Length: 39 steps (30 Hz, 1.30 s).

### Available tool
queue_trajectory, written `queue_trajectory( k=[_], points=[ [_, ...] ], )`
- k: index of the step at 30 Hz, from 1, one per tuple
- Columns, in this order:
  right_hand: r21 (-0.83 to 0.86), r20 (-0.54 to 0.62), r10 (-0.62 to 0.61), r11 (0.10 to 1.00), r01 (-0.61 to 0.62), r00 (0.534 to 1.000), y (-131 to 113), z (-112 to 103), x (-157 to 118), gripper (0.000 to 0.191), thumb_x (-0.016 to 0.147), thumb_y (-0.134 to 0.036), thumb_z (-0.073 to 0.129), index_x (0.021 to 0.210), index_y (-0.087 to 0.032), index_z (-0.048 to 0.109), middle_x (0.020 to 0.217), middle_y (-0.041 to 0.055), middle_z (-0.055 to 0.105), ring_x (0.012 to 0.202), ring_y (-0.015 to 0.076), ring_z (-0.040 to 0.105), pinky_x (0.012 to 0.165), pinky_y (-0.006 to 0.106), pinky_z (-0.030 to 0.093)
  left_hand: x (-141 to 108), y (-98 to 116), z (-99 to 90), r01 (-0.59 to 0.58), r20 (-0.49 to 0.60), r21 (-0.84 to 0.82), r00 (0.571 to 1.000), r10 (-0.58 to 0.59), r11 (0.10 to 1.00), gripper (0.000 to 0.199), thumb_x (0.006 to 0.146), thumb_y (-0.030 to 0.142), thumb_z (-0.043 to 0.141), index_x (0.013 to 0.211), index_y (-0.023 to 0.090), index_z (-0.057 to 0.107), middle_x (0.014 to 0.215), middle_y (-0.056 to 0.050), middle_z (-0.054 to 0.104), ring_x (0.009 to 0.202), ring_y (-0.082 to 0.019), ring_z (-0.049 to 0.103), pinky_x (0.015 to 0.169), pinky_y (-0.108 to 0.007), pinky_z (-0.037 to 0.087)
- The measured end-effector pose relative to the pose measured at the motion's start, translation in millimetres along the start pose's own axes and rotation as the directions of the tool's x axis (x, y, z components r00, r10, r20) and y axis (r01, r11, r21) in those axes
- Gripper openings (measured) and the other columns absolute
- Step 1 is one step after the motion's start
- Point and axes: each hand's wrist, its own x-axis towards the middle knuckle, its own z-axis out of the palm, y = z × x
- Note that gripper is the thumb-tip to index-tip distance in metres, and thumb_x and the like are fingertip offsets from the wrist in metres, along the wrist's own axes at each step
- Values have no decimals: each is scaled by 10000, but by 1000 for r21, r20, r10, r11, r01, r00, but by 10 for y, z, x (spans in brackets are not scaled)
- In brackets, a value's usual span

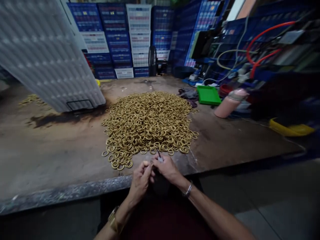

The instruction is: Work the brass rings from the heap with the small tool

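Note:
A wide heap of brass-coloured rings (150, 116) lies on the worktable (75, 153). Just in front of it, at the table's near edge, my two hands nearly touch. My left hand (140, 180) is closed, thumb against fingers, and what it pinches is too small to make out. My right hand (168, 168) is closed on a small tool with a dark tip (159, 156), which points toward the heap. A few loose rings lie close to the left of my fingers.
A tall ribbed whitish stack (57, 56) stands left, beside more rings. Right are a green tray (208, 95), a pink bottle (230, 103), a dark cloth (188, 95) and a yellow tray (291, 127). Behind, crates (115, 40) are stacked around a black fan (152, 60).

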Motion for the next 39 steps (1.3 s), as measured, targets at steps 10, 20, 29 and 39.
queue_trajectory(
  k=[10, 20, 29, 39],
  points=[
    [-115, 44, -80, 990, 84, 996, -105, 60, -3, 164, 733, -304, 479, 642, -172, 510, 511, -41, 489, 488, 89, 428, 488, 196, 342, -77, -51, -72, 136, 137, -370, 986, -91, 919, 254, 771, 401, 558, 779, 150, 518, 688, 7, 541, 506, -69, 468, 478, -205, 418],
    [-560, 219, -363, 713, 421, 906, 51, -47, -113, 187, 722, -111, 408, 766, -190, 572, 677, 9, 590, 614, 118, 509, 587, 207, 350, -72, -86, -66, 61, 54, -416, 998, -42, 907, 288, 747, 436, 577, 770, 156, 513, 688, 10, 524, 515, -72, 457, 499, -206, 406],
    [-641, 284, -350, 623, 448, 893, 115, -7, -122, 190, 682, -66, 410, 726, -187, 550, 673, 2, 588, 603, 115, 498, 567, 205, 303, -62, -144, -103, 4, 43, -252, 999, 7, 968, 274, 801, 436, 499, 747, 168, 483, 583, 27, 494, 517, -88, 462, 540, -211, 394],
    [-793, 183, -209, 546, 270, 961, 71, -60, -58, 221, 725, -116, 424, 853, -183, 591, 718, 33, 632, 617, 130, 543, 545, 226, 284, -165, -21, -104, 43, 102, -211, 995, -22, 977, 283, 784, 433, 528, 720, 158, 523, 594, 8, 540, 502, -91, 473, 536, -218, 416]
  ],
)
